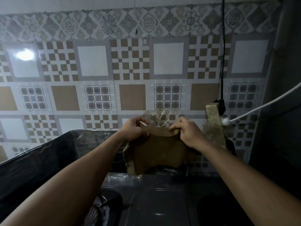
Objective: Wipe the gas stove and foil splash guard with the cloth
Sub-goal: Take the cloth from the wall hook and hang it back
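I hold a brown cloth (156,154) up in front of me, above the back of the stove. My left hand (132,129) pinches its upper left corner and my right hand (187,132) pinches its upper right edge, so the cloth hangs spread between them. The dark gas stove top (156,198) lies below, dim and glossy, with a burner area (107,201) at lower left. The dark, shiny foil splash guard (40,160) runs along the stove's left side and across the back (94,137). A crumpled bit of clear plastic or foil (154,116) shows behind the cloth.
A patterned tiled wall (130,70) fills the background. At right a black cable (222,62) hangs down to a plug, a white cable (260,106) crosses, and a pale wooden block (213,118) stands against the wall. A dark vertical surface (280,111) closes the right side.
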Tool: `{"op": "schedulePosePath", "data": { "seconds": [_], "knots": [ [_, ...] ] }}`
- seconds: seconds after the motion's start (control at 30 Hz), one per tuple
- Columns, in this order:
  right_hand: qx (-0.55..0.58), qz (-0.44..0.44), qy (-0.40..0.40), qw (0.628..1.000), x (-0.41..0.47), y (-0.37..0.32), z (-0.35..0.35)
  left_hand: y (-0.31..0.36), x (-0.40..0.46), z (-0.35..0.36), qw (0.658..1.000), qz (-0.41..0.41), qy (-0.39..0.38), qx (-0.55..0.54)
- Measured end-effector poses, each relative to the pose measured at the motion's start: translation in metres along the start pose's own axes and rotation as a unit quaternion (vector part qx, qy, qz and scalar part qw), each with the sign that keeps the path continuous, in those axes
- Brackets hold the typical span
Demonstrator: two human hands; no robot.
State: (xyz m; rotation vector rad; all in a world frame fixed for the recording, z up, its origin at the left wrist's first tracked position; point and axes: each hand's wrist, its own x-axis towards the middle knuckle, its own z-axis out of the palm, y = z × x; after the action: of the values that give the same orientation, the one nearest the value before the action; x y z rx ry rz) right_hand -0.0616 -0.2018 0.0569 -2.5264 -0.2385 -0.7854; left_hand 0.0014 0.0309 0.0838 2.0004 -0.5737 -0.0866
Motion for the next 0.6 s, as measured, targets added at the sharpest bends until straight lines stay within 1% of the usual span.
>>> {"op": "schedulePosePath", "data": {
  "seconds": [0.07, 0.13, 0.23, 0.3, 0.4, 0.5, 0.6],
  "knots": [
    [-0.018, 0.004, -0.002, 1.000, 0.003, 0.003, 0.002, 0.006, 0.004, -0.002, 1.000, 0.011, -0.016, -0.017],
    [-0.029, 0.001, -0.002, 1.000, 0.004, 0.003, 0.003, 0.006, 0.008, -0.001, 0.999, 0.024, -0.004, -0.026],
    [-0.056, -0.047, -0.010, 0.997, 0.006, 0.006, 0.008, -0.001, 0.017, 0.003, 0.998, 0.048, 0.029, 0.033],
    [-0.063, -0.064, -0.019, 0.996, 0.010, 0.008, 0.011, -0.007, 0.024, 0.003, 0.996, 0.047, 0.045, 0.064],
    [-0.079, -0.055, -0.041, 0.995, 0.015, 0.014, 0.014, -0.016, 0.032, 0.004, 0.992, 0.048, 0.064, 0.097],
    [-0.119, -0.039, -0.084, 0.989, 0.020, 0.015, 0.019, -0.027, 0.037, 0.008, 0.986, 0.065, 0.088, 0.123],
    [-0.152, -0.012, -0.129, 0.980, 0.024, 0.010, 0.026, -0.035, 0.039, 0.014, 0.972, 0.087, 0.090, 0.197]
  ]
}}
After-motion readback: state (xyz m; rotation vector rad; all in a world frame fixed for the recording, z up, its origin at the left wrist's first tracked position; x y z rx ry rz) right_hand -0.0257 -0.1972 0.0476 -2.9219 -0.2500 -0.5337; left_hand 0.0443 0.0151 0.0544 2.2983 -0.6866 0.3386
